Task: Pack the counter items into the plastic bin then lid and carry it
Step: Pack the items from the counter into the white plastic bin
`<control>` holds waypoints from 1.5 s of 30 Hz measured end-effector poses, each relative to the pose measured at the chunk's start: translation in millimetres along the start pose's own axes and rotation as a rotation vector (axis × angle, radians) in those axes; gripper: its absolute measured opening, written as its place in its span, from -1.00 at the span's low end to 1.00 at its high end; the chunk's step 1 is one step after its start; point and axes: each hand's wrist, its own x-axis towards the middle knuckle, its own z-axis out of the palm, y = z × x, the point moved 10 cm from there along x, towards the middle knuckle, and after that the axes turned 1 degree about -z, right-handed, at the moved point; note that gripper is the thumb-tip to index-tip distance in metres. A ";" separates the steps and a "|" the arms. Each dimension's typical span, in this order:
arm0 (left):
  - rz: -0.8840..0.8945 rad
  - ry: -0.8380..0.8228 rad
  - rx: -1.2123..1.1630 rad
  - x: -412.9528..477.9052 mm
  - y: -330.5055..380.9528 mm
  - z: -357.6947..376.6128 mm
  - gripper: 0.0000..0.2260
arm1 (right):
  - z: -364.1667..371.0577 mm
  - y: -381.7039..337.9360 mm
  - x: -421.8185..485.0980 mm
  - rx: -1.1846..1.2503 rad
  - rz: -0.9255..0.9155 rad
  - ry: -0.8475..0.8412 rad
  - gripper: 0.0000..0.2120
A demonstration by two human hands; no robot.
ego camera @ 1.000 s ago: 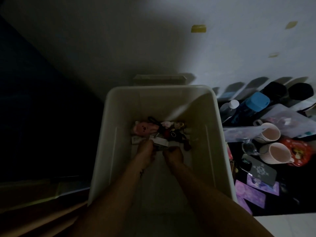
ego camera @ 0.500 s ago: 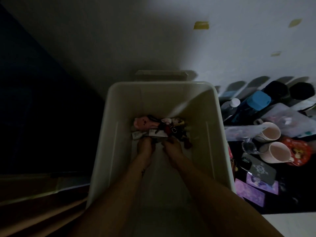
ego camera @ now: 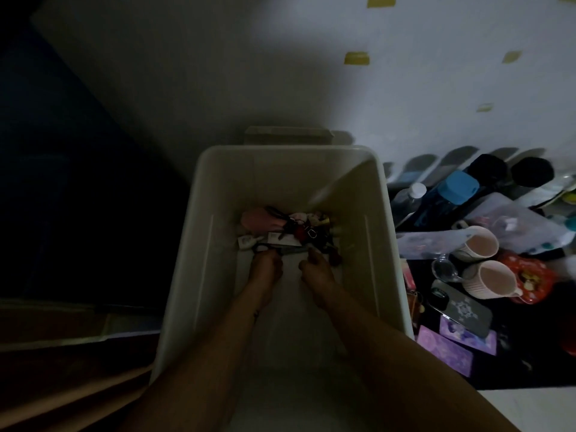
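Dim view from above: a person's left grip (ego camera: 266, 269) and right grip (ego camera: 314, 271) reach side by side to the floor of a white plastic bin (ego camera: 280, 169). Their fingers curl down at a dark, scissors-like item (ego camera: 280, 249) just beyond them; it is too dim to tell whether either grip holds it. Farther on lies a heap of trinkets (ego camera: 296, 224). Right of both grips, outside the bin, mugs (ego camera: 477, 244) stand on the dark bench (ego camera: 530, 363).

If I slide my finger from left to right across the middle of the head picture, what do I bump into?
Plastic bin left wall → left hand → right hand → bin's right wall → nearer pink mug → red dish.
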 end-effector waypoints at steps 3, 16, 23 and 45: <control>-0.003 -0.030 -0.024 -10.1 0.5 8.1 -0.82 | -2.7 -7.7 -10.5 0.002 -0.010 -0.009 -0.49; 0.202 -0.126 -0.100 -91.1 47.6 42.4 -0.83 | -8.7 -56.1 -60.9 0.199 -0.139 -0.098 -0.71; 0.320 -0.173 -0.180 -144.2 70.4 58.1 -0.82 | -55.3 -104.8 -113.8 0.361 -0.252 -0.187 -0.73; 0.467 -0.296 -0.195 -251.5 43.1 277.7 -0.83 | -326.1 -90.6 -136.7 0.498 -0.396 -0.078 -0.71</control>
